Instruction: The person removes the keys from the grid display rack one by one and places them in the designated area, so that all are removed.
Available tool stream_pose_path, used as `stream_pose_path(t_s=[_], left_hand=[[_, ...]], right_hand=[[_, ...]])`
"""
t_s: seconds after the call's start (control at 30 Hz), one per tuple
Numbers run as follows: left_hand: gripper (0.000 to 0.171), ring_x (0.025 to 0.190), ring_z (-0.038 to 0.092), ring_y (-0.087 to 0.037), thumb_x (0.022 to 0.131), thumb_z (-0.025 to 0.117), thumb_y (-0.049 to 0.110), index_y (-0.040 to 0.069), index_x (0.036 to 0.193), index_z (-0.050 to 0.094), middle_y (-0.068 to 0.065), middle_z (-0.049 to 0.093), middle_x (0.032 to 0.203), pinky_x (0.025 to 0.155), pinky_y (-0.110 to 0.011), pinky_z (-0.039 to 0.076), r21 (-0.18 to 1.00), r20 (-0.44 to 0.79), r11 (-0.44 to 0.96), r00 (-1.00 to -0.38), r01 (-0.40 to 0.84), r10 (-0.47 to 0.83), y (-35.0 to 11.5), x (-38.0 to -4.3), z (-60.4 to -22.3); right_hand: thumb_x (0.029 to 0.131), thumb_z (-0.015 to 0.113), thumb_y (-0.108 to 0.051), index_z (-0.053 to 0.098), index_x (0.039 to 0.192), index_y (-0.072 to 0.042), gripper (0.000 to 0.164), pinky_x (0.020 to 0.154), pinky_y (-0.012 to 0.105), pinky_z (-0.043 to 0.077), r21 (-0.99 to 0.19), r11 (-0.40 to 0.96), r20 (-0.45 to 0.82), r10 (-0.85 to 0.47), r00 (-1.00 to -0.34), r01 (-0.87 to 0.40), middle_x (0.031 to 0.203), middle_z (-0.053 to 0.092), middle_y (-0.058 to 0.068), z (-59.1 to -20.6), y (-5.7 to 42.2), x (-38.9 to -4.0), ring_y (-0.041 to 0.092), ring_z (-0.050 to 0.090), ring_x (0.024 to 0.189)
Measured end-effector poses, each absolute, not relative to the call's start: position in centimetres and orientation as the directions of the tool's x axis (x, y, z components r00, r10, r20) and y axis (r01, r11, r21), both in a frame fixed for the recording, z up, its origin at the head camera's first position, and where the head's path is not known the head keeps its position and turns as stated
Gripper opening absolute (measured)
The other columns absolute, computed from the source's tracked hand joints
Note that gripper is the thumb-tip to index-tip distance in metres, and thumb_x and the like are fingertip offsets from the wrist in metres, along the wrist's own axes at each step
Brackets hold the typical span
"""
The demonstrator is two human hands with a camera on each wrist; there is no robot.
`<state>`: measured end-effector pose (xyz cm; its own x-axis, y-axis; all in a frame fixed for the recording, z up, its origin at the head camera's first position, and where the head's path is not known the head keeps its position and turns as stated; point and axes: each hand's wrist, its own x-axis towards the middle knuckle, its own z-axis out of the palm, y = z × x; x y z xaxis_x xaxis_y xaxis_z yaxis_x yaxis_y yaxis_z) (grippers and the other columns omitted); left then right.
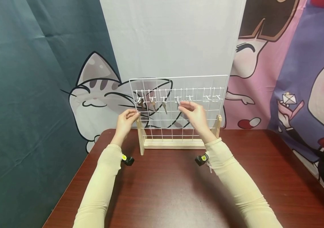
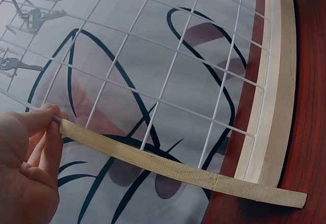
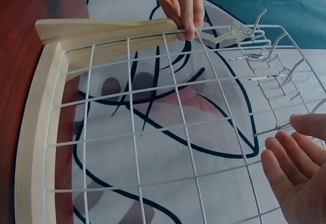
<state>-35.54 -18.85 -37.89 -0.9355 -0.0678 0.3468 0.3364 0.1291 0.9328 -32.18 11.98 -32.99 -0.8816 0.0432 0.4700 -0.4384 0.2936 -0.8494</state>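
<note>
A white wire grid rack (image 1: 178, 76) stands upright in a wooden base (image 1: 173, 144). My left hand (image 1: 126, 123) pinches its left edge wire just above the wooden side post (image 2: 137, 155); thumb and fingertips meet there in the left wrist view. Keys hang from hooks on the left half, among them a brass key (image 1: 153, 105) and a silver key (image 1: 164, 107). At the fourth hook, my right hand (image 1: 195, 116) has its fingertips beside another hanging key (image 3: 268, 131). Thumb and fingers are parted around it in the right wrist view; any contact is hard to see.
Hooks further right (image 1: 207, 98) carry no keys. Silver keys (image 1: 209, 167) show beside my right sleeve, partly hidden, above the dark red tabletop (image 1: 165, 183). Each wrist wears a small black camera (image 1: 128, 160). A printed cartoon curtain (image 1: 93, 95) hangs close behind the rack.
</note>
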Motion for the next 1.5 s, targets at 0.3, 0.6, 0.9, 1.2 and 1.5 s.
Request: stream_pose_path(t_s=[0.3,0.6,0.9,1.2,1.5], left_hand=[[0.029,0.089,0.067,-0.005,0.096,0.072,0.013,-0.006,0.117,0.066,-0.01,0.075,0.104,0.086,-0.022,0.055,0.921,0.375,0.145,-0.924,0.362,-0.077,-18.7,-35.4,-38.1],[0.034,0.092,0.067,-0.005,0.096,0.071,0.014,-0.009,0.121,0.063,-0.025,0.069,0.117,0.088,-0.021,0.055,0.929,0.354,0.137,-0.933,0.343,-0.064,-18.7,-35.3,-38.4],[0.033,0.091,0.067,-0.006,0.096,0.071,0.012,-0.009,0.12,0.063,-0.016,0.073,0.111,0.086,-0.019,0.055,0.934,0.347,0.12,-0.935,0.337,-0.072,-18.6,-35.2,-38.4],[0.036,0.093,0.067,-0.006,0.097,0.071,0.016,-0.008,0.122,0.063,-0.021,0.07,0.117,0.089,-0.021,0.054,0.932,0.342,0.144,-0.938,0.331,-0.061,-19.1,-35.4,-38.4],[0.031,0.091,0.067,-0.006,0.096,0.072,0.015,-0.006,0.118,0.065,-0.01,0.074,0.107,0.088,-0.023,0.055,0.918,0.38,0.155,-0.922,0.365,-0.075,-18.9,-35.5,-38.3]], right_hand=[[0.091,0.077,-0.027,0.076,0.112,-0.006,0.029,0.076,0.023,0.051,-0.865,0.283,0.452,0.078,-0.889,-0.415,0.108,0.075,0.01,-32.7,11.6,-31.9,0.019,0.068,0.098],[0.093,0.075,-0.019,0.075,0.111,0.0,0.026,0.065,0.018,0.055,-0.871,0.253,0.452,0.074,-0.889,-0.421,0.102,0.076,0.015,-32.7,11.2,-32.0,0.02,0.071,0.086],[0.095,0.073,-0.018,0.075,0.11,0.001,0.024,0.074,0.022,0.059,-0.89,0.175,0.439,0.078,-0.895,-0.421,0.105,0.075,0.017,-32.8,11.4,-31.9,0.027,0.073,0.093],[0.095,0.074,-0.022,0.075,0.11,0.001,0.027,0.077,0.026,0.06,-0.882,0.133,0.463,0.067,-0.884,-0.452,0.104,0.075,0.017,-32.1,11.6,-30.4,0.013,0.073,0.083],[0.095,0.073,-0.015,0.072,0.109,0.009,0.028,0.084,0.029,0.059,-0.863,-0.008,0.503,0.068,-0.862,-0.504,0.107,0.073,0.021,-31.4,11.7,-28.9,0.012,0.071,0.087]])
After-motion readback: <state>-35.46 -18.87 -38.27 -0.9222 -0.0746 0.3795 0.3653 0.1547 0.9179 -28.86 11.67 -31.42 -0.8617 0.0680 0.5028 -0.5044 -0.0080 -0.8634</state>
